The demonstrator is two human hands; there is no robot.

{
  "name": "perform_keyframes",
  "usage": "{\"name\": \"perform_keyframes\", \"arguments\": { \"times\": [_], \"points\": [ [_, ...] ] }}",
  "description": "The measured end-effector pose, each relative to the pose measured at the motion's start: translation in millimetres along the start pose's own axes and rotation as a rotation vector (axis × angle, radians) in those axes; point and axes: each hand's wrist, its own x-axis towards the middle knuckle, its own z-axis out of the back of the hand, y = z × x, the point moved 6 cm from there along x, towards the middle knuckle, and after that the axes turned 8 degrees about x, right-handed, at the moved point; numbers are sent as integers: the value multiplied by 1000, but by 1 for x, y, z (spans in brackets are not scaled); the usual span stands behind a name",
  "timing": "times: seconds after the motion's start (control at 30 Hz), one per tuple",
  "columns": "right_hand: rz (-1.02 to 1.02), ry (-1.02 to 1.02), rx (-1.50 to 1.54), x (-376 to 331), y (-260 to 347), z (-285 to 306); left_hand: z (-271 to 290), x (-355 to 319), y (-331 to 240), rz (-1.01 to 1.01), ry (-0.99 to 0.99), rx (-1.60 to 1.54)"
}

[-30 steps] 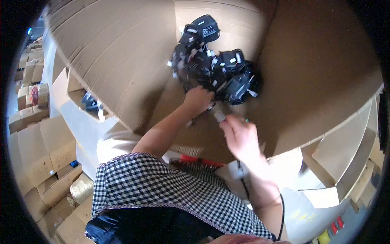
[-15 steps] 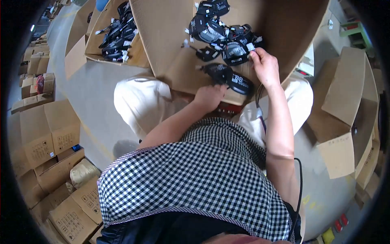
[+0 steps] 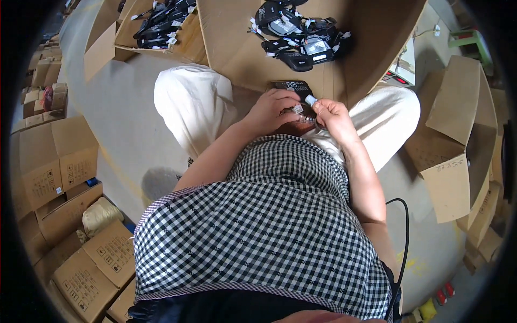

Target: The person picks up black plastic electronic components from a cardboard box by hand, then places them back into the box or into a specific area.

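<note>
My left hand [image 3: 273,112] is closed, its fingertips around a small white plug [image 3: 297,109]. Just beyond those fingers is a black display unit [image 3: 292,86], partly covered by the hand. Close by on the right, my right hand [image 3: 335,117] pinches a whitish cable connector [image 3: 311,100] between thumb and fingers. The connector's tip points toward the left hand, and a small gap seems to separate it from the white plug. Several black display units [image 3: 301,40] with wires and white plugs lie heaped in the large open carton [image 3: 231,54] ahead.
A smaller carton [image 3: 189,43] at the far left holds more black units. Open cartons [image 3: 452,116] stand to the right, and stacked boxes [image 3: 59,161] line the left. A black cable [image 3: 406,231] loops beside my right arm. A device with red displays [image 3: 396,78] sits beyond my right knee.
My right hand has come down from the heap toward my lap with the connector. The left hand has turned and now holds a white plug close to it. The view has shifted slightly.
</note>
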Motion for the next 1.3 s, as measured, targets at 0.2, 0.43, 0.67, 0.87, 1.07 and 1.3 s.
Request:
{"name": "perform_keyframes", "arguments": {
  "times": [0.2,0.43,0.67,0.87,1.07,1.3],
  "points": [
    [-142,-7,-362,-10,-22,-12,-18,-22,13,109,86,-64],
    [-398,147,-133,5,-32,3,-27,1,10,-35,155,-130],
    [-235,334,-518,-17,-36,-9,-23,-19,-22,-129,257,-70],
    [-188,-256,-159,38,24,62,86,-3,5,520,-415,-727],
    [-103,-585,-102,131,-49,133,92,14,51,573,-580,-1168],
    [-219,-523,-622,143,-80,105,85,11,40,957,-514,-983]
  ]
}}
